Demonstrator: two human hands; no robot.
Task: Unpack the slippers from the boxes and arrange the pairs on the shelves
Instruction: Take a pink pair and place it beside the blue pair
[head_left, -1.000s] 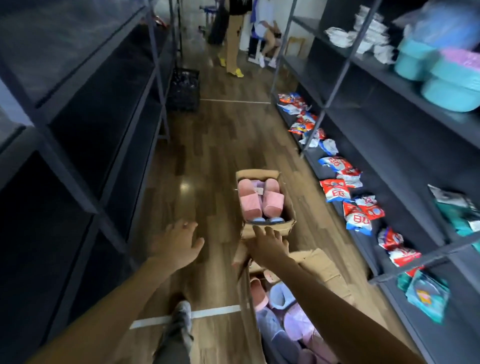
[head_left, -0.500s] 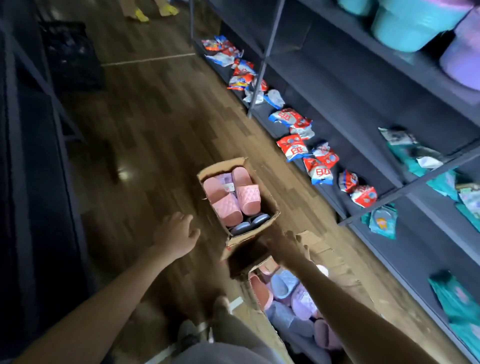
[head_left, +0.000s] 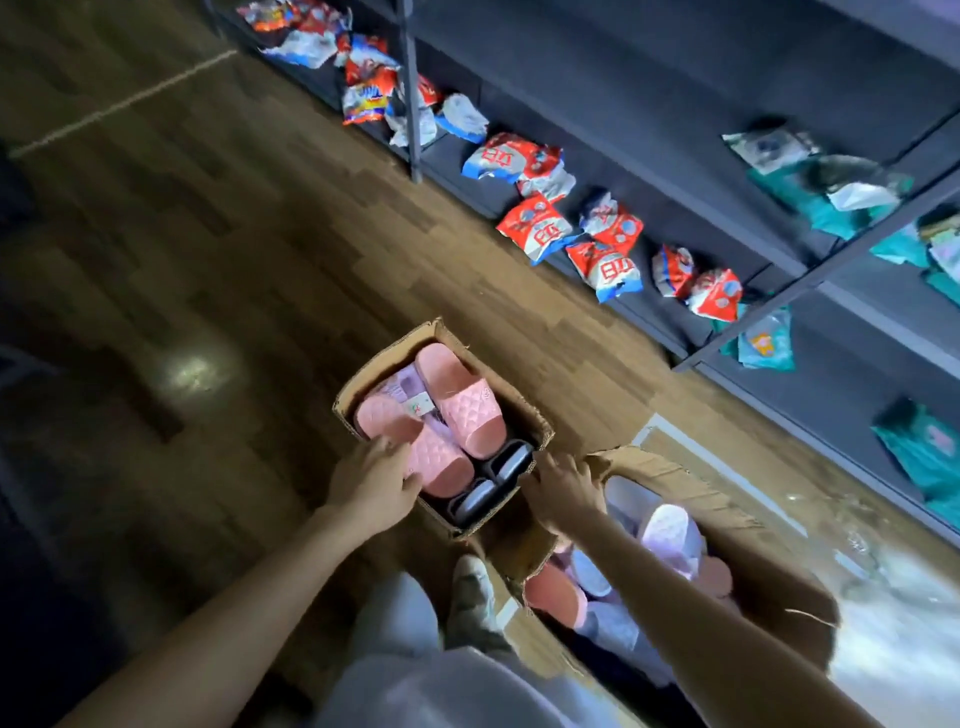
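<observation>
A small open cardboard box (head_left: 535, 421) stands on the wood floor with a pair of pink quilted slippers (head_left: 457, 400) on top and grey slippers (head_left: 506, 462) beneath. My left hand (head_left: 371, 486) reaches over the box's near left wall, and its fingers and thumb close on the near pink slipper (head_left: 441, 460). My right hand (head_left: 561, 491) grips the box's near right corner. A larger open box (head_left: 675, 478) to the right holds several pink, lilac and white slippers (head_left: 667, 535).
A dark shelf unit (head_left: 810, 270) runs along the right, its bottom shelf lined with red and blue packets (head_left: 540, 223) and teal packs (head_left: 766, 338) higher up. My foot (head_left: 470, 597) stands just behind the small box. White tape lines cross the floor.
My view has tilted down and closed in on the boxes. My left hand has moved from open air to the left of the box onto the near pink slipper. My right hand stays at the box's corner.
</observation>
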